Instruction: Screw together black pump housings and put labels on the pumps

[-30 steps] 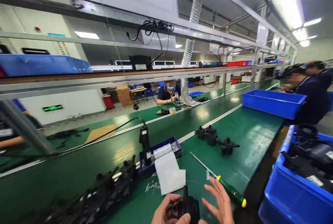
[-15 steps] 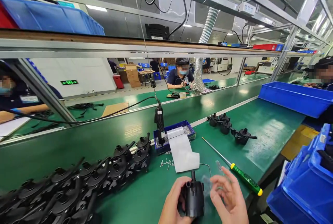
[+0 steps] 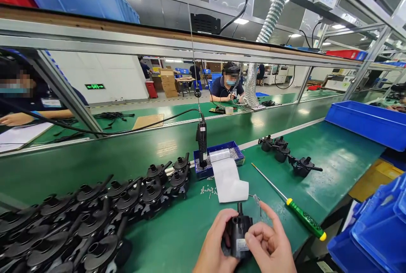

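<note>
My left hand (image 3: 213, 244) grips a small black pump housing (image 3: 238, 231) from its left side, just above the green bench (image 3: 177, 239). My right hand (image 3: 269, 245) presses on the housing's right side, where a small white label sits. Its index finger is stretched upward and the other fingers are curled in. Just beyond the housing lies a white strip of label backing paper (image 3: 229, 179).
Several black pump parts (image 3: 95, 218) are heaped at the left, a few more (image 3: 287, 156) at the right. A hanging electric screwdriver (image 3: 201, 140) stands over a small blue screw tray (image 3: 236, 154). A green-handled screwdriver (image 3: 298, 214) lies at right. Blue bins (image 3: 364, 123) stand right. People work across the line.
The view has tilted down and left, so more of the pile shows. My right hand, open beside the housing earlier, has closed onto its right side; a white label now shows there.
</note>
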Motion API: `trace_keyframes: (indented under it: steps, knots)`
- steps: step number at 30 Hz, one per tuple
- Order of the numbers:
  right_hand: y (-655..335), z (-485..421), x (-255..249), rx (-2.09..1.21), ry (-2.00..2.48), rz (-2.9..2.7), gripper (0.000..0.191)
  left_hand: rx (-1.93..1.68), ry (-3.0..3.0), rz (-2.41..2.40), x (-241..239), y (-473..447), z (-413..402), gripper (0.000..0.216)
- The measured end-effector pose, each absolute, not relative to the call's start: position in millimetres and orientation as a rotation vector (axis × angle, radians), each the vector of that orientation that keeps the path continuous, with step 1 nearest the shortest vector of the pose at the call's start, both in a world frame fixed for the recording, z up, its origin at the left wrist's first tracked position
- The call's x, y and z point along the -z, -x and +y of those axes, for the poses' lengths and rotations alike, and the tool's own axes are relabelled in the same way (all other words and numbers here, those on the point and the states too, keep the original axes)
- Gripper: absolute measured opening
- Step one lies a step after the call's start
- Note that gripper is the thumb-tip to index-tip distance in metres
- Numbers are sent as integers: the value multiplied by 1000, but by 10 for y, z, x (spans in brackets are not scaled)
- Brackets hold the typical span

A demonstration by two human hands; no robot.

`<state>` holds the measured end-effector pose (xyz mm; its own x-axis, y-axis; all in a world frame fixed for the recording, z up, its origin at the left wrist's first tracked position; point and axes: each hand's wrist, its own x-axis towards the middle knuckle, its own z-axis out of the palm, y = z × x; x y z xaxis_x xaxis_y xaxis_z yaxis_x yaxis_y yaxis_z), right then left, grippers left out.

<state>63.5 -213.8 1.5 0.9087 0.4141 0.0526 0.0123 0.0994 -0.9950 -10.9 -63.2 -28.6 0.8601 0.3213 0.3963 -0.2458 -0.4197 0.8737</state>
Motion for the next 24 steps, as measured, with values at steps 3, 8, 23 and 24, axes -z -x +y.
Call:
trace_keyframes:
  steps: [3,8,23,24]
  knots:
    - [-633,-2137,-45,-259,1473,-367,81,-640,-1915,57,257,116,-654,52]
    - [-636,-2133,-89,-251,1510,-386,82,-639,-1932,64,233,118,-656,52]
    - [-589,-2181,10,14,1706,-568,63,-657,-1912,59,204,120,-674,50]
    - [-609,-2206,16,98,1734,-669,55,-651,-1908,57,204,120,-672,50]
